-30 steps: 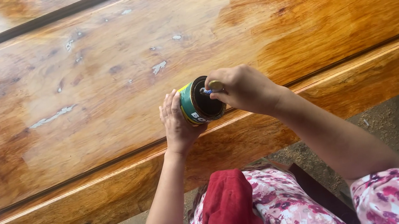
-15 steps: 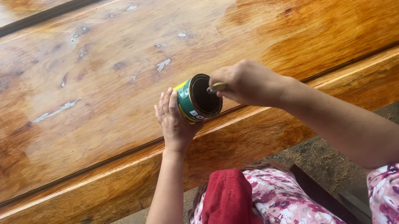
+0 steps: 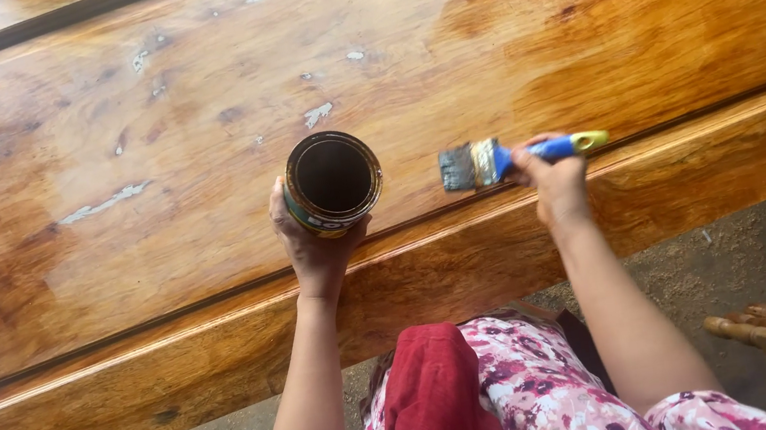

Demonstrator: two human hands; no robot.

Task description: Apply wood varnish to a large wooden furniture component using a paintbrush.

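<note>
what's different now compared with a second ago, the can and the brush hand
The right hand has drawn away from the mouth of the can to the right, and its paintbrush now shows in full, bristles pointing back at the can. The can has turned its open mouth up. The left hand still holds the can over the glossy wooden slab.

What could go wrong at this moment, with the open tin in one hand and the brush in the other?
The left hand holds the open tin from below, over the glossy wooden slab; if it tips, its contents could spill on the finished surface. The right hand holds the paintbrush level, bristles just above the wood; a loaded brush may drip or leave a stray mark there. Grit on the sawdust-strewn floor could settle in a wet coat.
</note>
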